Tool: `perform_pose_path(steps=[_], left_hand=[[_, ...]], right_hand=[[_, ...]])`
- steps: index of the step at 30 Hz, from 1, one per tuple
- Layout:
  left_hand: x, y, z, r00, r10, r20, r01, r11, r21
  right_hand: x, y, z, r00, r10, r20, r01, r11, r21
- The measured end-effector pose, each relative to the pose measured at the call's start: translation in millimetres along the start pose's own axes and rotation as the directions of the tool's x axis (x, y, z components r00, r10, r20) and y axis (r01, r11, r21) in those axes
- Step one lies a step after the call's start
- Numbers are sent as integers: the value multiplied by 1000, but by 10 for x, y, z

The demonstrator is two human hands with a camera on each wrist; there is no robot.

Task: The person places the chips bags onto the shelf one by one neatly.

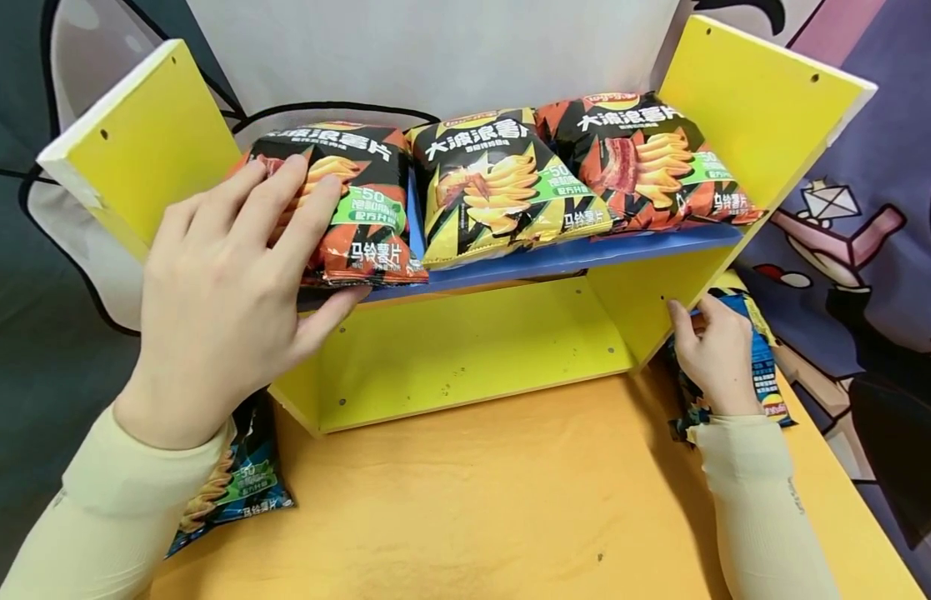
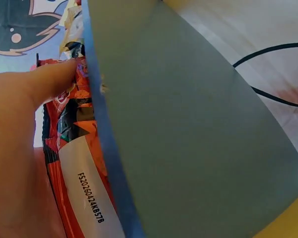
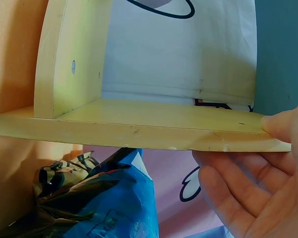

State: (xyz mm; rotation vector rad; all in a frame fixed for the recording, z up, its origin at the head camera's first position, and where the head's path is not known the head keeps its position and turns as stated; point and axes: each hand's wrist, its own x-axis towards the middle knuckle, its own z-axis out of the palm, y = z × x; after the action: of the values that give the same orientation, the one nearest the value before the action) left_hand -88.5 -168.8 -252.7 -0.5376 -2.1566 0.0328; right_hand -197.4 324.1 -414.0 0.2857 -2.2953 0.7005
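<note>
My left hand (image 1: 225, 283) lies over the left bag of potato chips (image 1: 375, 208), which is black and red and rests on the shelf's blue board (image 1: 525, 260). Its fingers spread across the bag's front, and in the left wrist view the thumb (image 2: 44, 84) touches the bag's end. My right hand (image 1: 720, 354) pinches the edge of the yellow shelf's (image 1: 473, 346) right side panel; the right wrist view shows the thumb on one face and fingers beneath. A yellow-black chip bag (image 1: 503, 183) and another red-black chip bag (image 1: 645, 158) fill the middle and right of the board.
On the orange tabletop (image 1: 450, 492), a blue chip bag (image 1: 247, 475) lies left of the shelf under my left forearm. Another blue chip bag (image 1: 765, 367) stands outside the right panel, partly behind my right hand. A printed cloth (image 1: 450, 50) hangs behind.
</note>
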Motion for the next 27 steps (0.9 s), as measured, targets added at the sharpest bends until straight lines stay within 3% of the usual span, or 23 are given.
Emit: perform_pose_path(steps=[14,19,27], left_hand=[[-26,-25,101,997,-60,38,58,997,60],[-49,-14,93,995,-74,69,71,996,53],[-72,29,60,992,-111,67,109,994,28]], right_hand=[[3,-10,-9,1000,1,4,-1,1000,-9],[0,-6,-10,1000,-4,1,4,1000,-11],[9,-18,-18,1000,-14,-3,14,1000,-2]])
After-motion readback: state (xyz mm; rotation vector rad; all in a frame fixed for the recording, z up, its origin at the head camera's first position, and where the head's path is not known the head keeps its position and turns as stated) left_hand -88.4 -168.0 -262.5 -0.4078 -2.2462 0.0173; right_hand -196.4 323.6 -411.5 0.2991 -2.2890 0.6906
